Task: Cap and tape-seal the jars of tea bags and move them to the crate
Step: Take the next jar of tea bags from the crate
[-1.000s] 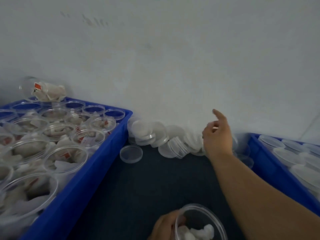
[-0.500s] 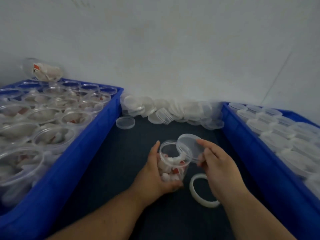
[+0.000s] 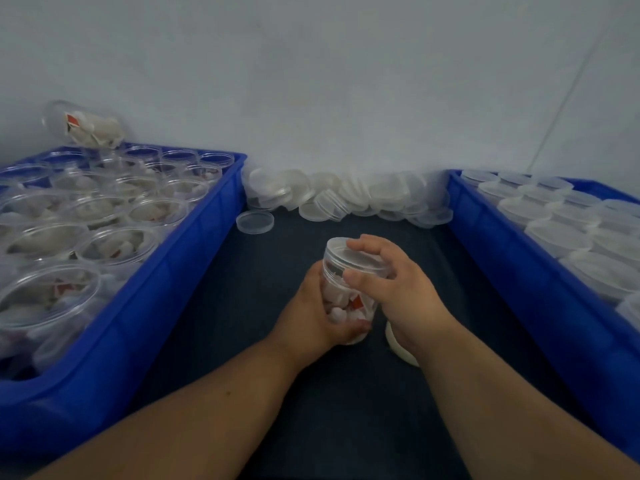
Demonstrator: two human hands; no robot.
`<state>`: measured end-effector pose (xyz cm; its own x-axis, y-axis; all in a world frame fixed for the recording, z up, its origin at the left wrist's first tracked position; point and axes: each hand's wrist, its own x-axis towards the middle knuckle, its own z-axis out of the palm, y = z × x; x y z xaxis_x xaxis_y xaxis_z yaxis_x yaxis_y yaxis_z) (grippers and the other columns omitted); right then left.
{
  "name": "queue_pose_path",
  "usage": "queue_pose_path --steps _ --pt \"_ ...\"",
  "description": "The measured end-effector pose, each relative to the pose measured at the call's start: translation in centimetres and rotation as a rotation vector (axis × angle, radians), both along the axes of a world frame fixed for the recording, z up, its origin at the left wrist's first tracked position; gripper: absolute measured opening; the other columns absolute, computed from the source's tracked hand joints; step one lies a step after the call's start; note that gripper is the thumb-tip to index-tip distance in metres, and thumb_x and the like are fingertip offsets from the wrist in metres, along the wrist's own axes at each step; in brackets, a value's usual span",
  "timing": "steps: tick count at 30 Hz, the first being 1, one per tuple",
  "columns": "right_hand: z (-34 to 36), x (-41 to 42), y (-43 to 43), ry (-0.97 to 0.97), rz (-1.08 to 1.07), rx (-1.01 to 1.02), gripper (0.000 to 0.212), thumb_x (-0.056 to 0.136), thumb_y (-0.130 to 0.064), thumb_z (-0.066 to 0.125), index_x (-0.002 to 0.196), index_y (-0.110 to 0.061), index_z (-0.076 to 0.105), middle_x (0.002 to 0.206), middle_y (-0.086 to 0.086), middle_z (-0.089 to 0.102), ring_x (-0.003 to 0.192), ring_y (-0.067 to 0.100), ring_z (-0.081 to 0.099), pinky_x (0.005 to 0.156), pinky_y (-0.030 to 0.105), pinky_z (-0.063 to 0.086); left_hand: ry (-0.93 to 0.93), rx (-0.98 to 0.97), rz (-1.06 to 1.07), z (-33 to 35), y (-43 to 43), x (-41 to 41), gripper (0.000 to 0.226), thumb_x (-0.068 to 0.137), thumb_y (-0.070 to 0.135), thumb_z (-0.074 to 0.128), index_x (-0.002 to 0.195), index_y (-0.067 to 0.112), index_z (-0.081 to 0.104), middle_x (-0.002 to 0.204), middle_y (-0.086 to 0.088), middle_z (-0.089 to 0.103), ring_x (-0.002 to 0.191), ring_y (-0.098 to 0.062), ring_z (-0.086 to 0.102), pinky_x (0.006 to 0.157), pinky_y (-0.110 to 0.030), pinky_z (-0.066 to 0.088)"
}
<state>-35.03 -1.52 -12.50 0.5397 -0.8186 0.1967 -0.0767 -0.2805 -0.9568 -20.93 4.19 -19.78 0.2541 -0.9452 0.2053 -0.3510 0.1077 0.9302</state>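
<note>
My left hand [image 3: 317, 318] wraps the jar [image 3: 353, 303] of tea bags low down, fingers curled round it. The jar stands upright on the dark mat [image 3: 242, 306], between the left crate [image 3: 194, 271] and right crate [image 3: 491, 265]. My right hand [image 3: 401, 292] grips the lid [image 3: 341, 252] on top of the jar, fingers and thumb curled over its rim. The tape roll [image 3: 398, 346] lies just right of the jar, partly hidden under my wrist.

Pale grey wall [image 3: 311, 81], dark tabletop [image 3: 346, 410]
</note>
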Motion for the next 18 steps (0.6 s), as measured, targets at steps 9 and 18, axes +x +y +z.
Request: queue_pose_path --steps 9,18 --pt "-0.5 -1.7 -1.4 0.181 0.12 -0.352 0.048 0.073 -0.026 0.083 0.11 -0.052 0.068 0.144 -0.027 0.035 0.135 -0.008 0.031 0.103 0.011 0.033 0.033 -0.016 -0.028 -0.4 -0.2 0.3 0.097 0.062 0.037 0.093 0.139 0.047 0.034 0.133 0.019 0.06 0.12 0.001 0.061 0.102 -0.033 0.053" --pt "1.1 -1.8 -1.9 0.357 0.166 -0.492 0.046 0.064 -0.057 0.074 0.106 -0.067 0.06 0.14 -0.033 0.033 0.134 -0.006 0.031 0.103 0.018 0.031 0.04 -0.022 -0.052 -0.5 -0.3 0.4 0.095 0.062 0.039 0.091 0.137 0.052 0.034 0.132 0.022 0.059 0.12 0.003 0.06 0.098 -0.024 0.053"
